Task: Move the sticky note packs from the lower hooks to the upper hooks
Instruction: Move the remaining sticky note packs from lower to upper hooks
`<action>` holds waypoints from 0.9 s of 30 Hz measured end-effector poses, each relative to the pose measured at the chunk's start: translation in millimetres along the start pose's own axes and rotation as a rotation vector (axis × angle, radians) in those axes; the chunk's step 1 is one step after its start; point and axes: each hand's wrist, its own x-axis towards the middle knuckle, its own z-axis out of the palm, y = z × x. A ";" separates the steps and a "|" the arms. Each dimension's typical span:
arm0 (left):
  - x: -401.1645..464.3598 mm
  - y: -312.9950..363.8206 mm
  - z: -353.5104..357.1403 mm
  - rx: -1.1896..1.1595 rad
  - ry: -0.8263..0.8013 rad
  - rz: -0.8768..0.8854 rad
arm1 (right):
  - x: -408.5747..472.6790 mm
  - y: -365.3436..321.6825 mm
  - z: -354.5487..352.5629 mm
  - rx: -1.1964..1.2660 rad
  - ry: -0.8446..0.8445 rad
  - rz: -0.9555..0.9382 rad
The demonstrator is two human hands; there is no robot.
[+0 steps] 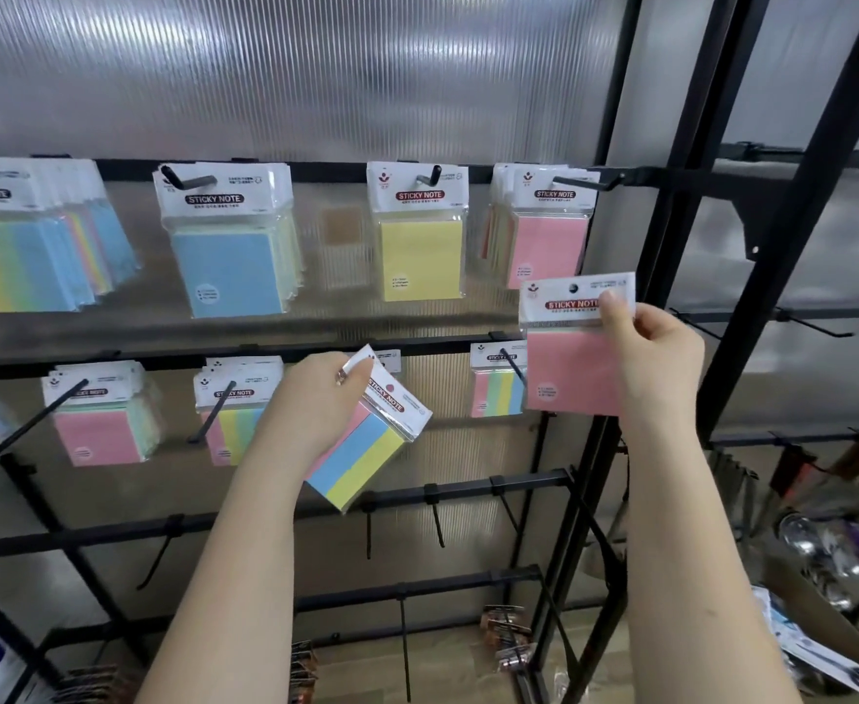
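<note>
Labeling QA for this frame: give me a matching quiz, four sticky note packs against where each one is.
Packs:
1. plain pink pack
2. striped pink, blue and yellow pack
3. yellow pack
4. blue pack

Places:
A. on an upper hook, second stack from the left
B. held by the left hand, tilted, in front of the lower row
C. on an upper hook, just left of the hanging pink stack
D. held by its header card in the right hand, off any hook, below the upper right hook

Pairs: 1-D, 2-B, 3-C, 4-A
</note>
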 end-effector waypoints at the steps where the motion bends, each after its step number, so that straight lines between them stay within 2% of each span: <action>1: 1.5 2.8 -0.3 0.004 0.015 0.007 | 4.5 -4.4 1.0 0.012 0.012 -0.007; 10: 11.4 16.5 -4.3 -0.043 0.212 0.037 | 40.9 -37.2 9.9 0.190 0.102 -0.068; 17: 17.3 26.1 -3.7 -0.086 0.269 0.043 | 59.7 -46.5 15.0 0.286 0.125 -0.069; 27: 25.6 34.5 -8.7 -0.119 0.353 0.123 | 72.3 -34.9 24.8 0.281 0.125 -0.001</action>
